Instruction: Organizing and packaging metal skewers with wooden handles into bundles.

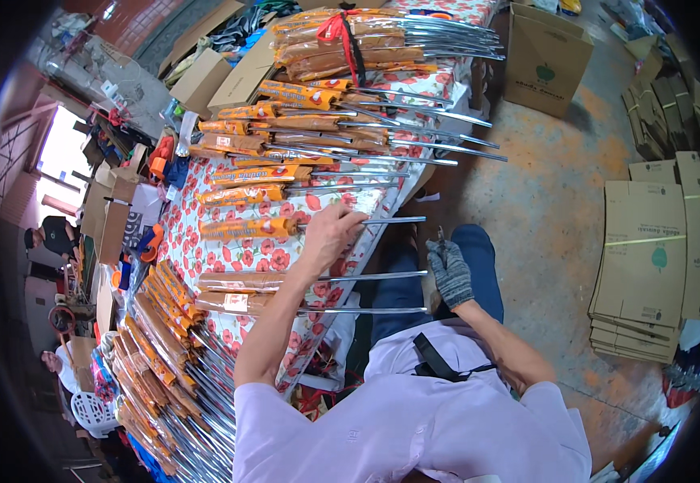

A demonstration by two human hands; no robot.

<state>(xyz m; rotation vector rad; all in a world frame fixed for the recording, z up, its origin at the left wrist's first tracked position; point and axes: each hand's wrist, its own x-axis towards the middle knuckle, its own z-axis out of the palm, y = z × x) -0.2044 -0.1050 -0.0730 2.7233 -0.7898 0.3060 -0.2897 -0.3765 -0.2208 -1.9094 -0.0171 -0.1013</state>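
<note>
My bare left hand [332, 235] reaches over the table, its fingers closed around the metal rod of a stick with an orange-wrapped brown head [249, 229]. The head lies flat on the flowered cloth, and the rod's bare end sticks out past the table edge. Nearer me are two more sticks, one a brown-wrapped stick [241, 282], the other a stick with a white label [236, 303]. My right hand [450, 272], in a grey knit glove, is held above my lap. Its fingers are closed, with a small dark tip showing beyond them; what it belongs to is hidden.
More wrapped sticks [257, 174] lie in rows farther along the flowered table [181, 233], with a tied bundle [350, 40] at the far end. A large pile [157, 362] covers the near left. Flattened cartons [640, 258] and an upright carton [547, 60] stand at right. Two people are at left.
</note>
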